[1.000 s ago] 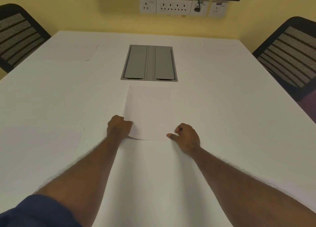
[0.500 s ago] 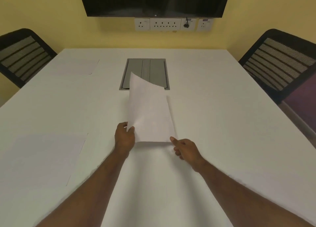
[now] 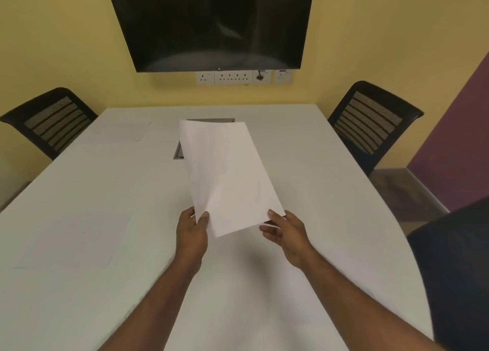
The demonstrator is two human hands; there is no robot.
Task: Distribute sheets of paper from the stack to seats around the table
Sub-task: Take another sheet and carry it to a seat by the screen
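Observation:
I hold a white sheet of paper [image 3: 227,176] lifted off the white table [image 3: 317,192], tilted up and leaning to the right. My left hand [image 3: 191,234] pinches its near left corner. My right hand [image 3: 284,231] grips its near right corner, thumb on top. One sheet [image 3: 74,239] lies flat at the near left seat. Another sheet [image 3: 124,132] lies at the far left seat, beside the left chair [image 3: 50,120]. Whether more than one sheet is in my hands I cannot tell.
A grey cable hatch [image 3: 180,149] in the table's middle is mostly hidden by the raised sheet. A black mesh chair [image 3: 373,123] stands at the far right. A dark chair back [image 3: 455,271] is near right. A black screen [image 3: 211,25] and sockets [image 3: 243,76] are on the yellow wall.
The sheet went from lying flat on the table to being lifted in both hands and swung rightward. My view has tilted up and pulled back from the table.

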